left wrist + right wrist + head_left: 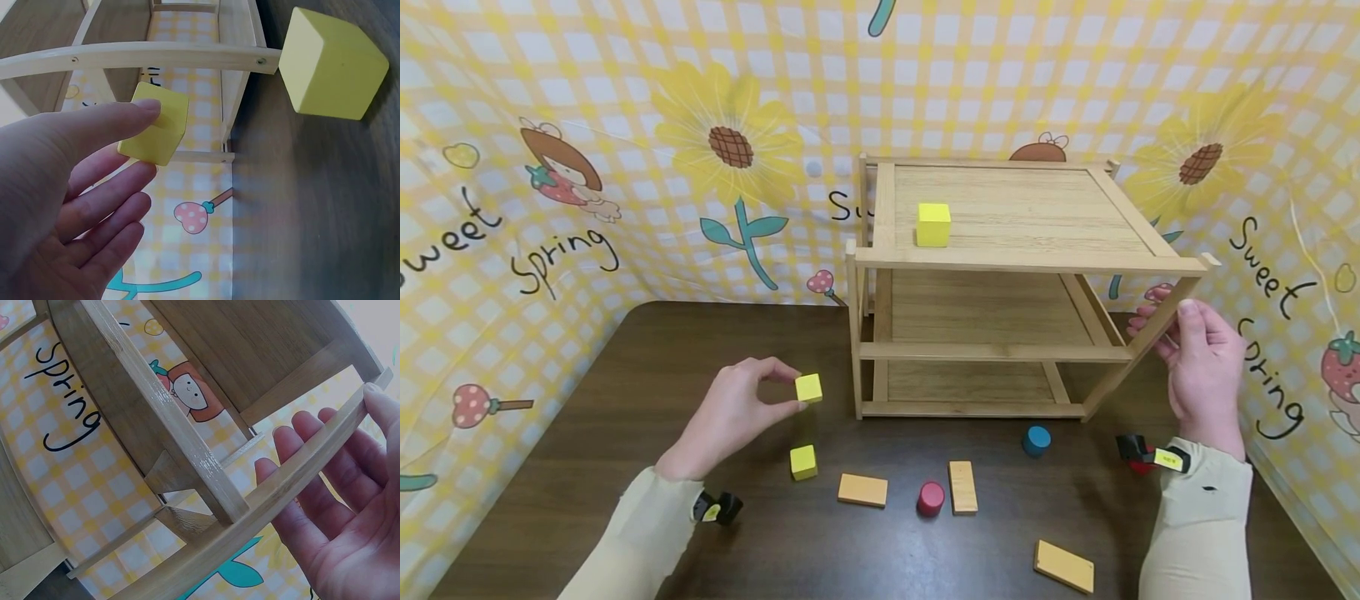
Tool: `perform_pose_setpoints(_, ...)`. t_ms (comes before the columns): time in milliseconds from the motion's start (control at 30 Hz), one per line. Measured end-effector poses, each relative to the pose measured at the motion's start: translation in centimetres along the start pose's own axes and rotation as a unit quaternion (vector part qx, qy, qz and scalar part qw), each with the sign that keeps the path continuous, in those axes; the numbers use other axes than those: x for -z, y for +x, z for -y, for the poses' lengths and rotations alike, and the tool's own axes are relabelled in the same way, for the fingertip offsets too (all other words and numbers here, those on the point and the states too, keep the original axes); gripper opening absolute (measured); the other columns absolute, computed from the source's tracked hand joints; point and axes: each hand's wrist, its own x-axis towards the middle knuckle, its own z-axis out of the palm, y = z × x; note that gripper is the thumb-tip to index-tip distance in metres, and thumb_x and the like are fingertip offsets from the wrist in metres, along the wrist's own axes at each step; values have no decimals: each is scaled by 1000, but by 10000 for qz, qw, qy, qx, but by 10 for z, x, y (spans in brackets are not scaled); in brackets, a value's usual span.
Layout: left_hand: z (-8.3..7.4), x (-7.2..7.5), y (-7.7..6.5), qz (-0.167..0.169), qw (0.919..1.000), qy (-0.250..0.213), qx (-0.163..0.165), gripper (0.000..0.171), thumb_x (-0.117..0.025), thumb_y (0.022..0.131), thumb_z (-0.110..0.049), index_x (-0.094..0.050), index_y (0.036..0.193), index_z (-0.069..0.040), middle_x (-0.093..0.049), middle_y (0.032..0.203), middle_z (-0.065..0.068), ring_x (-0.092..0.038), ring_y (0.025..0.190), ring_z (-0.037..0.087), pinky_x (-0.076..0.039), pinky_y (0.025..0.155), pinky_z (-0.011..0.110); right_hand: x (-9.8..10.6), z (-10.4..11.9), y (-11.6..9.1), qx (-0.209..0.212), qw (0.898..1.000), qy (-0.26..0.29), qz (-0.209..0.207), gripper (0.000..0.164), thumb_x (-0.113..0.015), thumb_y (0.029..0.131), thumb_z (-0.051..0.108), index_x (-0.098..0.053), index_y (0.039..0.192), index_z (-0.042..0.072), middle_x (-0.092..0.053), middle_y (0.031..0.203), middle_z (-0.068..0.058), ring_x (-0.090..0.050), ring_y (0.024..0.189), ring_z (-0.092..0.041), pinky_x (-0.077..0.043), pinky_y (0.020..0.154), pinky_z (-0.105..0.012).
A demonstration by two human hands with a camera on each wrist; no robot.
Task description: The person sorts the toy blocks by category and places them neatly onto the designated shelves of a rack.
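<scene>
Between thumb and fingertips, my left hand (737,410) pinches a small yellow cube (809,388), raised to the left of a three-tier wooden shelf (992,354). In the left wrist view the thumb lies across the held cube (164,134), the fingers behind it. A second yellow cube (803,462) is on the table below that hand. Another yellow cube (933,225) sits on the shelf's top board, near its front left. My right hand (1206,367) holds the shelf's slanted front right post (312,453), thumb on one side and fingers on the other.
On the dark table (730,558) in front of the shelf lie a blue cylinder (1037,442), a red cylinder (930,498) and flat wooden blocks (862,490). Another red piece (1141,463) is partly hidden by the right wrist strap. A patterned cloth (625,75) hangs behind.
</scene>
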Motion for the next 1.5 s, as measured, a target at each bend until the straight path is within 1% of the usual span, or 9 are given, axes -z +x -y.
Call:
perform_pose_setpoints(200, -5, 1, -1, -30, 9998, -93, -153, 34, -91, 79, -22, -75, 108, -11, -74, 107, 5, -66, 101, 27, -50, 92, 52, 0, 2, 0, -43, 9999, -113, -33, 44, -62, 103, 16, -57, 121, -24, -64, 116, -26, -70, 85, -29, -61, 76, -34)
perform_pose_setpoints(333, -10, 0, -1, 18, 9997, -186, -160, 35, -90, 80, -22, -75, 109, -11, -74, 108, 4, -65, 101, 25, -50, 91, 51, 0, 2, 0, -36, 9999, -128, -49, 44, -62, 103, 17, -57, 121, -24, -62, 118, -28, -70, 85, -29, -61, 76, -34)
perform_pose_setpoints(667, -17, -3, -1, 35, 9995, -187, -242, 37, -92, 78, -21, -75, 110, -14, -74, 109, 1, -64, 101, 23, -51, 91, 50, 0, 3, -1, -78, 9998, -180, -78, 44, -62, 103, 17, -58, 121, -23, -63, 117, -26, -70, 84, -28, -61, 76, -33)
perform_pose_setpoints(900, -23, -4, -2, 37, 9989, -193, -417, 37, -92, 78, -22, -75, 110, -14, -73, 108, -1, -66, 102, 25, -52, 90, 49, 0, 2, -1, -85, 9997, -220, -35, 44, -61, 104, 17, -58, 121, -23, -63, 117, -26, -70, 84, -29, -61, 77, -33)
perform_pose_setpoints(1167, -30, -6, 0, 6, 9978, -188, -637, 36, -92, 78, -23, -75, 109, -15, -73, 107, -4, -66, 101, 20, -53, 89, 46, 0, 2, -1, -98, 9997, -202, -40, 43, -60, 104, 17, -58, 122, -23, -62, 118, -27, -70, 85, -29, -61, 76, -33)
perform_pose_setpoints(1400, -35, -9, 2, 27, 9970, -237, -735, 35, -91, 79, -24, -75, 109, -16, -73, 108, -2, -66, 102, 24, -52, 91, 49, 0, 2, -1, -85, 9997, -208, -12, 44, -60, 104, 17, -57, 122, -23, -65, 115, -23, -70, 85, -28, -61, 76, -33)
perform_pose_setpoints(1500, -38, -11, 2, 30, 9966, -259, -784, 36, -91, 79, -24, -75, 109, -16, -73, 108, -2, -66, 103, 22, -52, 91, 48, -1, 3, -2, -84, 9998, -197, 2, 44, -60, 104, 17, -57, 122, -23, -64, 115, -23, -70, 85, -28, -61, 77, -33)
